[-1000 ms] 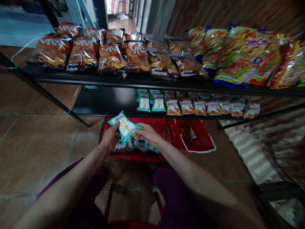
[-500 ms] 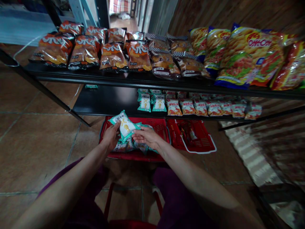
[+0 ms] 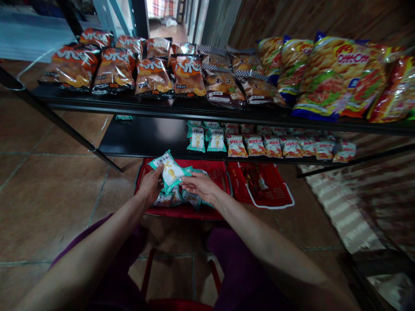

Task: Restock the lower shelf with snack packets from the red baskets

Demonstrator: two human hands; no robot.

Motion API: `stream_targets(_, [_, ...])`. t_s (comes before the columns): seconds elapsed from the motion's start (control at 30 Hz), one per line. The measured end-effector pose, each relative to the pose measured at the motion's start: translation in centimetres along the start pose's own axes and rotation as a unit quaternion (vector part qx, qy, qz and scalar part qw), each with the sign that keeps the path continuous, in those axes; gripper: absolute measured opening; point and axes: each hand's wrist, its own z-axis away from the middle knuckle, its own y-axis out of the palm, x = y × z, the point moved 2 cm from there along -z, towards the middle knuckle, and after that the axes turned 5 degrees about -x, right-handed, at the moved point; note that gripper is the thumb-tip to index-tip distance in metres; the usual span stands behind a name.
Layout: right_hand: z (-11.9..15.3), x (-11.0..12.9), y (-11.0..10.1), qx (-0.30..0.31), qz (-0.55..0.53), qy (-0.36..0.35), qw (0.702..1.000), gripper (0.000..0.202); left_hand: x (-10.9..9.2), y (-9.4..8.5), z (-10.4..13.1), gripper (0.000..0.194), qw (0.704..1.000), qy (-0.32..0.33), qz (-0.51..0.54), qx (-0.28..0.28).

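Note:
A white and teal snack bag (image 3: 170,170) is held tilted above a red basket (image 3: 223,181). My left hand (image 3: 151,183) is closed on the bag's left side, thumb on its front. My right hand (image 3: 199,185) pinches the bag's lower right corner. More bags of the same kind (image 3: 175,198) lie in the basket under my hands. Straight ahead, several matching teal bags (image 3: 197,139) stand on the lower black shelf (image 3: 142,136).
A second red basket (image 3: 275,185) with a white handle sits to the right, some packets inside. Small red and white packets (image 3: 256,145) line the lower shelf. Bigger snack bags (image 3: 155,77) fill the upper shelf (image 3: 181,110), whose edge overhangs. A slanted shelf leg (image 3: 78,125) stands at left.

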Motion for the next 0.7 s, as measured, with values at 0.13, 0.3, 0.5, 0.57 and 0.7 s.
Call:
stream_targets(0.13, [0.04,-0.05,0.11,-0.003,-0.01,-0.001,1.0,0.013,-0.12,0.07,0.14,0.029,1.0,0.008,-0.003,0.014])
stream_targets(0.3, [-0.21,-0.27,0.19,-0.014,-0.027,-0.002,1.0,0.015,-0.16,0.09,0.37,0.029,1.0,0.024,-0.007,0.015])
stream_targets(0.5, [-0.6,-0.37,-0.11,-0.023,-0.009,-0.036,0.999,0.017,-0.39,0.23,0.61,0.033,0.999,0.014,-0.017,0.033])
stream_targets(0.57, [-0.65,-0.4,-0.24,-0.025,0.006,-0.06,0.998,0.019,-0.55,0.2,0.68,0.035,0.999,0.018,-0.025,0.035])
stream_targets(0.7, [-0.69,-0.63,-0.33,-0.021,0.056,-0.11,0.992,0.021,-0.71,0.0,0.82,0.037,0.999,0.025,-0.043,0.021])
